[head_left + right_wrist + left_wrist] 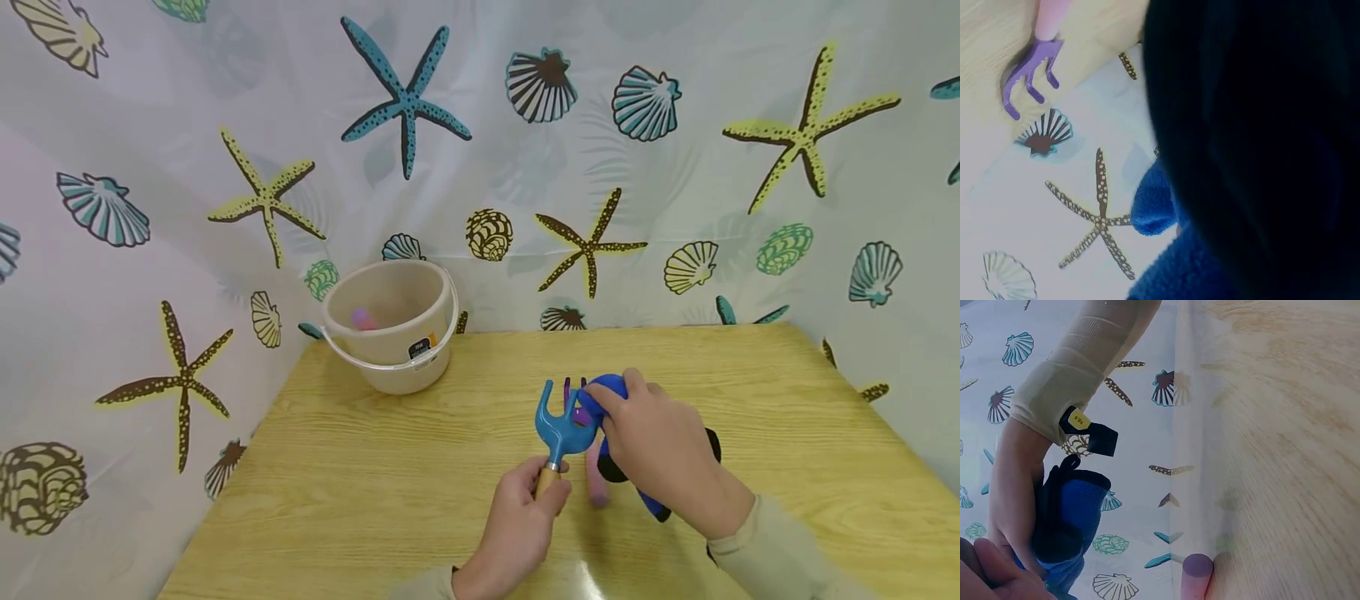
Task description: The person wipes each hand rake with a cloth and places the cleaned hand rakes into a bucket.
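Left hand [517, 517] low, curled round blue fork [564, 437] held upright above counter [337, 483]; right hand [660, 442] reaching over, pinching blue cloth [609, 387] against fork's side; rake [596, 483] partly hidden behind; right wrist view half blocked, dark

Yellow-brown table [337, 500], looks like wood, with wavy lines. White cloth [480, 167] hangs behind table and on both sides. Big blue starfish [407, 102] printed high above table's back edge; brown starfish [588, 246] lower, nearer table. Bright shiny spot [589, 582] on table's near part.
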The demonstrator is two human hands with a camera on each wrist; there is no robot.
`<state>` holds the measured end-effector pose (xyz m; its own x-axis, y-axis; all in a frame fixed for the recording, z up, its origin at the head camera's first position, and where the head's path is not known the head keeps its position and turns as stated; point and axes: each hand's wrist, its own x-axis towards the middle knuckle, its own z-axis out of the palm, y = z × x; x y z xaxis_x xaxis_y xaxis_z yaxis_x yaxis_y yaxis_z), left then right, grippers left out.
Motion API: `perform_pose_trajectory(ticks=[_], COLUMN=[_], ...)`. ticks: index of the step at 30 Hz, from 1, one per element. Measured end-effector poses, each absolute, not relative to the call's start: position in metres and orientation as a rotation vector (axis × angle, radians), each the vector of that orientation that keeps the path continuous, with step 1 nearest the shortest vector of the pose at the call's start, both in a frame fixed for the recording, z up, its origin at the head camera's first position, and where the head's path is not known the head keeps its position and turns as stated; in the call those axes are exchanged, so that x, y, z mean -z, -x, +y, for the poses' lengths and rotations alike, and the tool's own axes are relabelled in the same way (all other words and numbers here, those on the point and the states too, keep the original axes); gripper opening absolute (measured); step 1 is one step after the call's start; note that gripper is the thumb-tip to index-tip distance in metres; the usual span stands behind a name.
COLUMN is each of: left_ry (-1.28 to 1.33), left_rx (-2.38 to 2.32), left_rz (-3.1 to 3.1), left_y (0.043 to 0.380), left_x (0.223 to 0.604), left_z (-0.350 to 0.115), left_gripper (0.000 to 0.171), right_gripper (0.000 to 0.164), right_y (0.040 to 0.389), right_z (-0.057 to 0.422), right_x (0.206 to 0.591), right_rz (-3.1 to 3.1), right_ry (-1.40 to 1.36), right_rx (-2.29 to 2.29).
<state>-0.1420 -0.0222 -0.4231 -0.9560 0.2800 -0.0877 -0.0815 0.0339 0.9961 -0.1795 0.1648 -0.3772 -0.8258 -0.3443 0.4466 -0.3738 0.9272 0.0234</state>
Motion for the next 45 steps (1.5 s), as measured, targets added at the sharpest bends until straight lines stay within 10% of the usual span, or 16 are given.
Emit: perform_pose_trajectory(ticks=[17, 45], left_ry=[-0.167, -0.21], left_rx=[-2.06, -1.945], left_rz=[2.015, 2.101], left_y=[0.144, 0.144], left_x=[0.422, 0.428], left_z=[-0.025, -0.028], left_gripper=[0.022, 0.028], right_gripper=[0.045, 0.035], right_y=[0.141, 0.177], right_z=[0.137, 0.137], right_x=[0.385, 0.369], right_rz=[-2.54, -2.667], right_ry=[-0.71, -0.721], right_rx=[-0.028, -0.175])
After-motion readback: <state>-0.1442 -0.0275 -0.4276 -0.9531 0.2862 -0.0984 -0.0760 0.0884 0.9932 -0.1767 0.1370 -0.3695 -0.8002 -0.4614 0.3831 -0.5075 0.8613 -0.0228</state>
